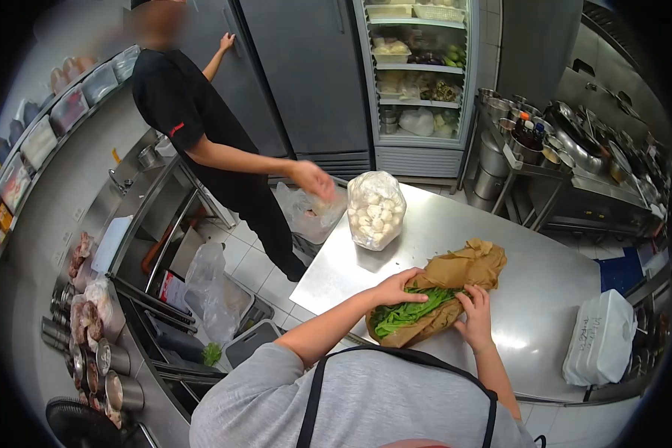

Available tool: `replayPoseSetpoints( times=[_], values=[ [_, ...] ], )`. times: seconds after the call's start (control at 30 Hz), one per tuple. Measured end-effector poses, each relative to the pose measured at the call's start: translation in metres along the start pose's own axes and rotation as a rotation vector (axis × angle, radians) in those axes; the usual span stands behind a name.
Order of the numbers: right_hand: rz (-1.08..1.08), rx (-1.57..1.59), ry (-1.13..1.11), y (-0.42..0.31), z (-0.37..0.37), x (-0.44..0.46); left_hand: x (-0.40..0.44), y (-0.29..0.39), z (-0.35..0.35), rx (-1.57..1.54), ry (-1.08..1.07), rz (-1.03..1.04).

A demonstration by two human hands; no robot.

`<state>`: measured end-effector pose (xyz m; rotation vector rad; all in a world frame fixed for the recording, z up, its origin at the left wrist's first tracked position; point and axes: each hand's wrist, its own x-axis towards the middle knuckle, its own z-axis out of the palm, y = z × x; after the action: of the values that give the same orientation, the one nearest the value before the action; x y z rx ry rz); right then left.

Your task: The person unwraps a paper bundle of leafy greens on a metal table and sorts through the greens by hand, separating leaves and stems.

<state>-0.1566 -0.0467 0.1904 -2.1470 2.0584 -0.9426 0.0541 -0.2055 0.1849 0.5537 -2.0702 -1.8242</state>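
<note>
On the steel table lies a brown paper wrap (467,267) opened along its length, with leafy greens (399,317) inside. My left hand (400,290) grips the left side of the paper, its thumb lying over the leaves. From the right, my right hand (473,313) holds the near edge of the paper with bent fingers. Just beyond the wrap stands a clear plastic bag of white mushrooms (377,210), which neither hand touches. The paper hides part of the greens.
A co-worker in black (194,127) stands at the table's far left, one hand on a fridge door. White foam boxes (599,336) sit at the right end of the steel table (534,299). Left of me are bins (254,343) and a counter with steel pots (123,390).
</note>
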Motion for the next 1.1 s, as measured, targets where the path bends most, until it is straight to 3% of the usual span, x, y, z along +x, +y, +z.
replayPoseSetpoints(
  times=[0.13, 0.2, 0.3, 0.4, 0.43, 0.53, 0.73, 0.8, 0.9, 1.03, 1.1],
  values=[
    [0.013, 0.052, -0.066, -0.013, -0.017, 0.002, 0.001, 0.016, -0.003, 0.061, -0.041, 0.012],
    [0.028, 0.145, -0.104, -0.005, -0.032, 0.008, -0.008, 0.043, -0.006, 0.453, 0.016, -0.068],
    [0.015, 0.242, -0.097, 0.025, -0.046, 0.026, -0.019, 0.053, -0.015, 0.635, 0.129, -0.033],
    [0.078, 0.353, -0.021, 0.042, -0.047, 0.051, -0.023, 0.06, -0.024, 0.406, 0.119, -0.074],
    [0.079, 0.256, -0.047, 0.036, -0.049, 0.062, -0.022, 0.062, -0.022, 0.382, 0.174, 0.036],
    [0.08, 0.129, -0.105, 0.036, -0.039, 0.078, -0.021, 0.089, -0.016, 0.322, 0.26, -0.005],
    [0.047, -0.04, -0.094, 0.047, -0.025, 0.106, -0.022, 0.1, -0.001, 0.486, 0.254, 0.1],
    [0.079, -0.141, -0.028, 0.053, -0.021, 0.107, -0.024, 0.103, 0.001, 0.415, 0.282, 0.016],
    [0.18, -0.231, 0.164, 0.082, -0.019, 0.104, -0.022, 0.092, -0.002, 0.437, 0.316, 0.086],
    [0.409, 0.071, 0.229, 0.136, -0.019, 0.097, -0.024, 0.083, -0.006, 0.418, 0.351, 0.109],
    [0.447, 0.265, 0.209, 0.178, -0.001, 0.1, -0.022, 0.076, -0.014, 0.4, 0.422, -0.063]
  ],
)
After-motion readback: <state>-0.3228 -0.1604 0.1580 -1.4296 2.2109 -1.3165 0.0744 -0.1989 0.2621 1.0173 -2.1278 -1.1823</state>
